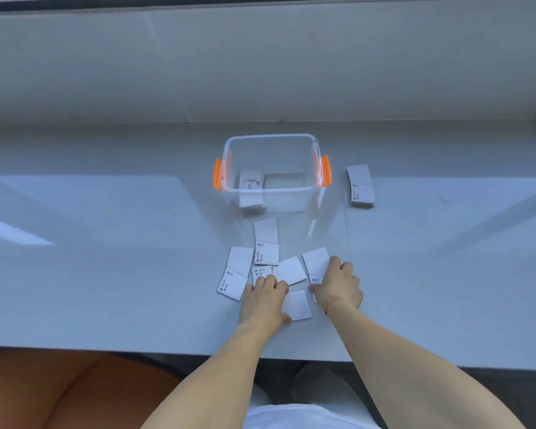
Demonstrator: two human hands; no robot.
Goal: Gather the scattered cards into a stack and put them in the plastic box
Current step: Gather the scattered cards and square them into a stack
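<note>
Both forearms reach in from near edge. Left hand (265, 300) & right hand (338, 287) lie flat, palms down on scattered cards (266, 243), gripping nothing. Plastic box (271, 171) farther back. Risk: cards overlap, so sliding could fan or flip them.

Clear plastic box (271, 193); matt paper cards (266, 242); glossy table (106, 243).

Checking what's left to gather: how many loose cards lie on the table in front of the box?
6 cards: one nearest the box, one far left, two in the middle, one under the right hand, one between the hands. Hands may hide more.
</note>
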